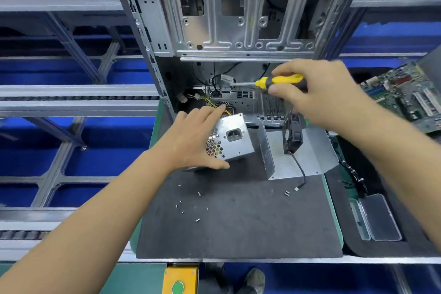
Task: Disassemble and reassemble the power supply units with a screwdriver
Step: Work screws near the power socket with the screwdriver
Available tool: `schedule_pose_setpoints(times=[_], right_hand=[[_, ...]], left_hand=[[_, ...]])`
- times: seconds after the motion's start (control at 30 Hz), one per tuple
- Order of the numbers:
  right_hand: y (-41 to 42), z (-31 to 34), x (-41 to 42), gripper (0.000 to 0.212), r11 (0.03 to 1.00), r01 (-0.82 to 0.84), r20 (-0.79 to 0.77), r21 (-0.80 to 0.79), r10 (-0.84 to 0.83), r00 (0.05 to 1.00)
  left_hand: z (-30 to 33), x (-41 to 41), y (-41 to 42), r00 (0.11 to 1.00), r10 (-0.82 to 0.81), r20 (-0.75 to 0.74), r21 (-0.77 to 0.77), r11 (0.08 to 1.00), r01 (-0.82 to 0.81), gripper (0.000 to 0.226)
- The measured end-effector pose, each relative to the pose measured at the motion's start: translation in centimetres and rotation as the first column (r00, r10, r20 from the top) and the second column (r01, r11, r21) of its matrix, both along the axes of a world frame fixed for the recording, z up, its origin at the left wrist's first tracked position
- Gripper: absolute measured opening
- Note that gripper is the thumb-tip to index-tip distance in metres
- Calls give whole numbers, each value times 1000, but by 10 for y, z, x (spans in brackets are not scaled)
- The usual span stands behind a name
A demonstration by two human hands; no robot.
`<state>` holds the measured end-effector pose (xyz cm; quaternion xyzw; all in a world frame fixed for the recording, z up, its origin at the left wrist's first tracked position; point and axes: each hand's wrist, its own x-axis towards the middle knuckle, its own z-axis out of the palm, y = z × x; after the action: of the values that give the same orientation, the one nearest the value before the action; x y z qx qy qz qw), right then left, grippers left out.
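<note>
The power supply unit sits tilted on the dark work mat, just in front of the open computer case, with its socket face turned up toward us. Its yellow and black wire bundle runs back into the case.

We hold the unit with the left hand: the fingers are spread over its left side and upper edge, and the thumb lies along the lower edge. The right hand grips the yellow-and-black screwdriver, fingers curled round the handle, with the shaft pointing left, above the unit and apart from it. The tip is blurred, so we cannot tell whether it touches anything inside the case.

Beside the unit, to the right, the removed metal cover lies on the mat with the black fan standing on it, its lead trailing forward. Loose screws are scattered on the mat nearer to us. A circuit board lies at the far right.

Risks from this position:
- The unit probably rests on an edge; if the left hand relaxes, it may tip or slide.
- Moving the unit away from the case may strain the wire bundle.
- A forearm sweep across the mat may scatter the screws, leaving too few for reassembly.
- The standing fan may topple if the cover is nudged.
</note>
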<state>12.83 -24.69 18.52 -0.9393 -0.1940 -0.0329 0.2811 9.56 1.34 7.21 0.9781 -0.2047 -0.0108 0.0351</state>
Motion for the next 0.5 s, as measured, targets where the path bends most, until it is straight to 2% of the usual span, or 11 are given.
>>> schedule_pose_setpoints(times=[0.07,0.13,0.23,0.33,0.43,0.5], right_hand=[[6,-29,-12,14,952,112,-86,287,-91,992],[21,-61,-23,14,872,222,-170,435,-162,972],[49,-99,-31,6,812,344,-155,471,-308,939],[70,-119,-30,35,764,431,-181,480,-394,901],[75,-130,-26,39,803,431,-284,412,-337,898],[71,-134,-23,34,790,411,-374,455,-249,893]], left_hand=[[-2,-5,1,997,38,68,-19,999,-37,127],[-6,-10,0,990,54,131,-27,998,-51,121],[-10,-14,-1,980,55,193,-38,998,-48,114],[-12,-15,-2,970,42,240,-44,999,-32,110],[-12,-15,-1,967,30,252,-68,998,-14,107],[-11,-13,3,968,22,250,-97,995,2,107]])
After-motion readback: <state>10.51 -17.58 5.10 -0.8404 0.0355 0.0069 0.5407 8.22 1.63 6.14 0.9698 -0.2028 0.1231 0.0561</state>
